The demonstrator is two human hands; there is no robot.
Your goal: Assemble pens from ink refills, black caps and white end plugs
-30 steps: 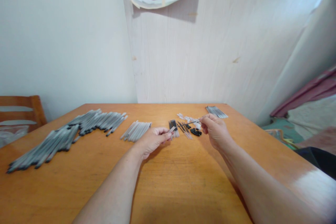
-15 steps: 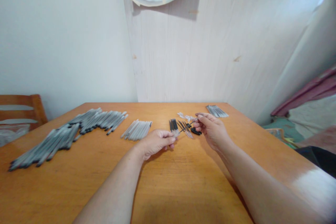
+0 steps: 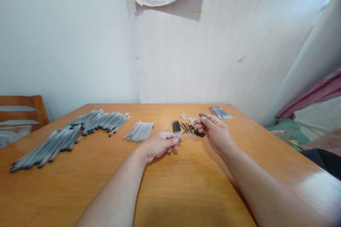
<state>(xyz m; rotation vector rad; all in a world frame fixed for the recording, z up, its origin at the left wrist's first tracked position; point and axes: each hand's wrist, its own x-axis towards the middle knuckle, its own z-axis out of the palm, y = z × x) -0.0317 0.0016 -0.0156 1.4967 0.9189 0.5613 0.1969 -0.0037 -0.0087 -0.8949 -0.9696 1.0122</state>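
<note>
My left hand is closed in a pinch on a clear pen barrel, its end poking out by my thumb. My right hand pinches a thin black refill whose tip points down-left toward that barrel. Just beyond my hands lie a small bunch of black refills, some clear tips and a few black caps on the wooden table.
A long spread of grey finished pens covers the table's left side, with a small batch of clear barrels beside it. Another bundle lies at the far right corner. A wooden chair stands at left.
My right hand came left and lower with the refill, bringing its tip toward the barrel in my left hand. The left hand shifted slightly right.
</note>
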